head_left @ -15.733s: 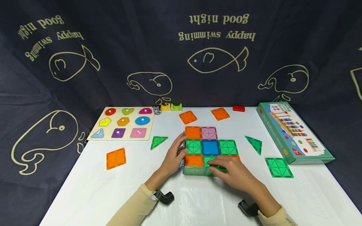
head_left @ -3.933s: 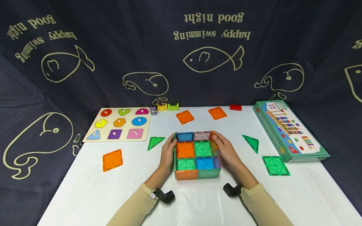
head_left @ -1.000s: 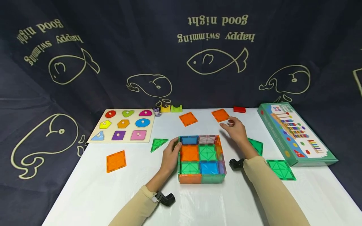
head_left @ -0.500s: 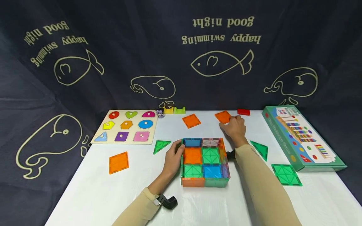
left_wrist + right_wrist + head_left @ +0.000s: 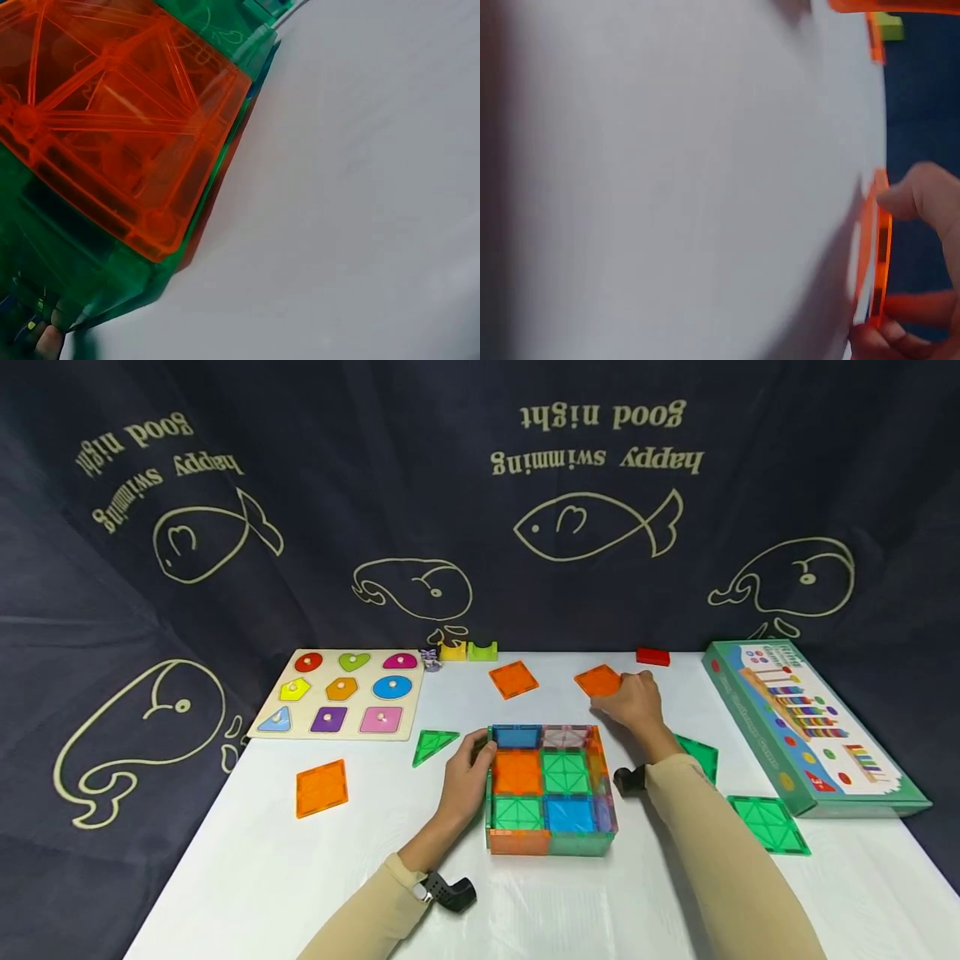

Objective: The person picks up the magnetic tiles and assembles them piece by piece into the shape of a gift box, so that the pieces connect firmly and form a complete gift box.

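Note:
An open-topped box of coloured magnetic tiles [image 5: 566, 772] stands on the white table, with orange, green and blue squares showing on its floor. My left hand [image 5: 462, 783] holds its left wall near the far corner, thumb at the rim. In the left wrist view an orange tile [image 5: 112, 112] of the box fills the upper left, and a fingertip shows at the green edge below. Behind the box, my right hand [image 5: 636, 702] pinches an orange square magnetic tile [image 5: 597, 680]. The right wrist view shows this tile [image 5: 882, 247] on edge between thumb and fingers, tilted against the tabletop.
Loose orange square tiles [image 5: 513, 679] and green triangle tiles [image 5: 433, 746] lie around the box. A green square tile [image 5: 769, 824] is beside a boxed game [image 5: 817, 731] at right. A shape puzzle board [image 5: 352, 693] lies back left; a red block [image 5: 652, 657] sits at the rear edge.
The tile structure, earlier tiled on top, now shows its open side upward. My right hand has left its right wall, reached back and taken hold of the orange square tile. My left hand stays.

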`<move>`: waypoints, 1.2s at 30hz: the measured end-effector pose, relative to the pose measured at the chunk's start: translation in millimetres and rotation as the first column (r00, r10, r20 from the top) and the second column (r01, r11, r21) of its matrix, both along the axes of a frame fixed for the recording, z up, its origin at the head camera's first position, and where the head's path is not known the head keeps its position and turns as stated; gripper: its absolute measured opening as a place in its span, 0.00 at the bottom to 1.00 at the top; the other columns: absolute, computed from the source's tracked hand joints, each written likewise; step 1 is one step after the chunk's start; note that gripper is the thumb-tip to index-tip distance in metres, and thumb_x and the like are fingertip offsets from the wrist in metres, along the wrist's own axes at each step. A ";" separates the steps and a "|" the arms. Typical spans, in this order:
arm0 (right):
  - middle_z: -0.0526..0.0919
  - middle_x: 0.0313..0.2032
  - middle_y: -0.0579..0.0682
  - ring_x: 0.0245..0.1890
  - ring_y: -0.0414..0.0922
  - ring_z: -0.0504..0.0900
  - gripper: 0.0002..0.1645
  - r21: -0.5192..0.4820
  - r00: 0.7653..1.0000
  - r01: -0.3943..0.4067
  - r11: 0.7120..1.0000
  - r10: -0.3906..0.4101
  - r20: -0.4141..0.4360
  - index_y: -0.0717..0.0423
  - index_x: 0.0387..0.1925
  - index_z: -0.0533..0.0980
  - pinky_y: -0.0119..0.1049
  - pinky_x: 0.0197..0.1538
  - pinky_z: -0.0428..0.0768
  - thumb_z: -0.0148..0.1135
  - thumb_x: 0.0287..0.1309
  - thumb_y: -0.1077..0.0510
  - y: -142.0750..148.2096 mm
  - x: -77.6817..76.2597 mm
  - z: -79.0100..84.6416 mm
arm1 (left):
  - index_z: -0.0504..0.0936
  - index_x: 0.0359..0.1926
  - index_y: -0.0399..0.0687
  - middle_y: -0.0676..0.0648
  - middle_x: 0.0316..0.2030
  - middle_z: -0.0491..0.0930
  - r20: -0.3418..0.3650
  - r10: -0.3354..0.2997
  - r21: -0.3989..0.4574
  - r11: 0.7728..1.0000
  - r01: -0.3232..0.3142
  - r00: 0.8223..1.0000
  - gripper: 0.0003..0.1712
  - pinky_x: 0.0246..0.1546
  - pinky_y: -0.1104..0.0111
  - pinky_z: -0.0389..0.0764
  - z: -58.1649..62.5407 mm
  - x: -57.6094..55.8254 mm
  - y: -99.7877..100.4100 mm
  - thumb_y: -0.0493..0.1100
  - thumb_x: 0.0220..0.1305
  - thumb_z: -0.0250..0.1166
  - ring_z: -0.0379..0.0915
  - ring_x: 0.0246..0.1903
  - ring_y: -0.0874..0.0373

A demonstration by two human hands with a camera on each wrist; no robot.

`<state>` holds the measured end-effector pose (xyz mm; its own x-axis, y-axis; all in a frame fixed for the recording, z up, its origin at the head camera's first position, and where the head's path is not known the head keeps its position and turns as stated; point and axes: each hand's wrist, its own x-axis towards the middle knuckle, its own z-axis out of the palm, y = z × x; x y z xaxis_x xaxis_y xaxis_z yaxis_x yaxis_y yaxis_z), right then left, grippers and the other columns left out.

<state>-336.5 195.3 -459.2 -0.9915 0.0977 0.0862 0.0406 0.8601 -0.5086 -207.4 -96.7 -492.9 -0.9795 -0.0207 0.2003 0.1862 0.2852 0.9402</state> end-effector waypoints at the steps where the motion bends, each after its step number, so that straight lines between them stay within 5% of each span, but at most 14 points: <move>1: 0.68 0.43 0.67 0.42 0.60 0.67 0.43 -0.017 1.000 -0.014 1.000 0.015 0.008 0.77 0.53 0.71 0.53 0.46 0.72 0.69 0.45 0.45 2.1 2.5 1.0 | 0.73 0.61 0.51 0.52 0.52 0.78 0.000 0.004 0.001 1.000 -0.004 1.000 0.25 0.52 0.60 0.73 0.5 -0.1 0.3 0.57 0.71 0.52 0.74 0.48 0.57; 8: 0.74 0.49 0.66 0.46 0.58 0.70 0.44 -0.136 0.990 -0.142 0.981 0.141 -0.018 0.72 0.58 0.72 0.53 0.48 0.72 0.68 0.49 0.42 17.0 27.3 4.2 | 0.74 0.60 0.50 0.52 0.52 0.78 0.000 0.009 -0.013 1.000 -0.009 1.000 0.25 0.53 0.60 0.73 1.4 -0.5 1.0 0.58 0.71 0.52 0.73 0.48 0.57; 13: 0.74 0.51 0.59 0.50 0.56 0.74 0.42 -0.215 0.966 -0.257 0.942 0.245 -0.084 0.65 0.60 0.73 0.53 0.54 0.72 0.70 0.49 0.43 23.5 49.1 18.0 | 0.74 0.60 0.51 0.52 0.53 0.78 -0.006 0.008 -0.015 1.000 -0.008 1.000 0.25 0.53 0.60 0.73 1.6 -2.1 0.8 0.58 0.71 0.51 0.74 0.48 0.57; 18: 0.73 0.53 0.51 0.53 0.54 0.76 0.38 -0.275 0.914 -0.406 0.872 0.383 -0.135 0.58 0.61 0.74 0.53 0.57 0.72 0.72 0.49 0.49 23.8 69.5 36.6 | 0.74 0.60 0.51 0.51 0.53 0.78 -0.012 0.016 -0.013 1.000 -0.016 1.000 0.25 0.53 0.59 0.73 2.9 -3.2 -0.9 0.58 0.70 0.52 0.74 0.49 0.57; 26: 0.70 0.56 0.41 0.55 0.45 0.68 0.37 -0.169 0.797 -0.604 0.779 0.586 -0.144 0.47 0.61 0.75 0.55 0.55 0.72 0.73 0.45 0.52 12.7 98.2 55.4 | 0.74 0.61 0.50 0.51 0.54 0.78 -0.007 0.019 -0.021 1.000 -0.019 1.000 0.26 0.55 0.60 0.72 1.7 -4.6 -0.6 0.58 0.70 0.52 0.73 0.52 0.56; 36: 0.69 0.57 0.39 0.56 0.43 0.67 0.38 -0.125 0.756 -0.654 0.746 0.649 -0.084 0.48 0.60 0.75 0.53 0.57 0.70 0.74 0.43 0.51 6.4 105.3 51.0 | 0.74 0.60 0.50 0.50 0.54 0.78 -0.018 0.012 -0.025 1.000 -0.012 1.000 0.26 0.54 0.59 0.72 -1.4 -3.5 -0.1 0.59 0.70 0.52 0.73 0.51 0.56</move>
